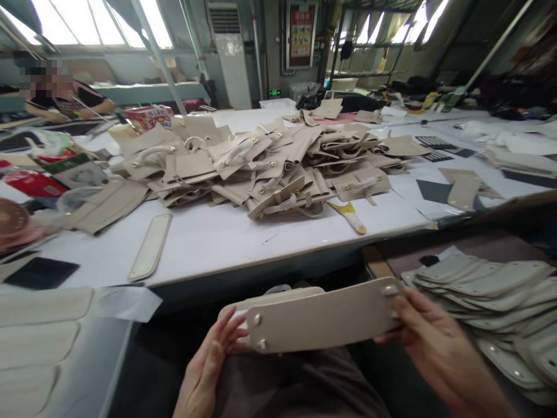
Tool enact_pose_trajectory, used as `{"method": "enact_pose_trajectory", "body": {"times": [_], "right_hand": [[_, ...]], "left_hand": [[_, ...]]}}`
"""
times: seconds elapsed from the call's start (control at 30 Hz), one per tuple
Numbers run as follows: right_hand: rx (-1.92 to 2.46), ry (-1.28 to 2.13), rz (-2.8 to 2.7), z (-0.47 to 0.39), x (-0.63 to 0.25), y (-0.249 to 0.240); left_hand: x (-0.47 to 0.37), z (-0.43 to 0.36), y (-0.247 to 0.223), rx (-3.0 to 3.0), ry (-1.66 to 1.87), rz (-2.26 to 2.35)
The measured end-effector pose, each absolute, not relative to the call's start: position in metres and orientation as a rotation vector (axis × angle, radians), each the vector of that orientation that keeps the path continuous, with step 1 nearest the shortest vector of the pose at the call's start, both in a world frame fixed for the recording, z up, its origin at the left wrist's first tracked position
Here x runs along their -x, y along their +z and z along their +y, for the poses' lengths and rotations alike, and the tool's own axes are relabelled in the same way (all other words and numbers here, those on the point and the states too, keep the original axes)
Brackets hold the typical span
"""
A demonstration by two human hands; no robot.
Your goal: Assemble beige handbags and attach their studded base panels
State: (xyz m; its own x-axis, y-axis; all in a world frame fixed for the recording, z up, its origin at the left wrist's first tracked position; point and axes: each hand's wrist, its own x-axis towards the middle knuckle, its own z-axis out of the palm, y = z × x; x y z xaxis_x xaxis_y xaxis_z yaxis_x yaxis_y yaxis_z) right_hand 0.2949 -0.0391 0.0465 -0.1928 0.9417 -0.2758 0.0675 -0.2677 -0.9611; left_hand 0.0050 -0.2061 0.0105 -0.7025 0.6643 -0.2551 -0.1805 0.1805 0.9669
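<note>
A long beige bag base panel (322,316) with rounded corners and metal feet at both ends is held up over my lap. My right hand (429,325) pinches its right end, thumb in front near the feet. Behind it is a second pale panel (274,297), mostly hidden. My left hand (221,342) has its fingers curled at the left end of that rear panel, close beside the front panel's left edge. Another such panel (151,247) lies alone on the white table (209,255) ahead.
Beige bag parts with handles (270,157) form a big heap on the table. Stacked panels (487,290) fill the right side; more panels (39,342) lie in a bin at left. A yellow-handled tool (350,217) lies near the edge. A person (65,98) sits at far left.
</note>
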Motion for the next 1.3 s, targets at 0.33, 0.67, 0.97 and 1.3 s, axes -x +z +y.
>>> {"method": "enact_pose_trajectory", "body": {"times": [0.33, 0.67, 0.97, 1.3], "right_hand": [[1.368, 1.735, -1.286, -0.058, -0.235, -0.030], [1.516, 1.620, -1.367, -0.029, -0.217, -0.035], [1.577, 1.667, -1.321, -0.026, -0.216, -0.041], [1.615, 1.759, -1.173, -0.030, -0.219, -0.050]], "left_hand": [[0.025, -0.218, -0.006, -0.327, 1.347, 1.898], [0.053, -0.199, -0.013, -0.441, 1.212, 2.025], [0.064, -0.198, -0.027, -0.292, 1.202, 1.913], [0.064, -0.198, -0.032, -0.234, 1.233, 1.909]]}}
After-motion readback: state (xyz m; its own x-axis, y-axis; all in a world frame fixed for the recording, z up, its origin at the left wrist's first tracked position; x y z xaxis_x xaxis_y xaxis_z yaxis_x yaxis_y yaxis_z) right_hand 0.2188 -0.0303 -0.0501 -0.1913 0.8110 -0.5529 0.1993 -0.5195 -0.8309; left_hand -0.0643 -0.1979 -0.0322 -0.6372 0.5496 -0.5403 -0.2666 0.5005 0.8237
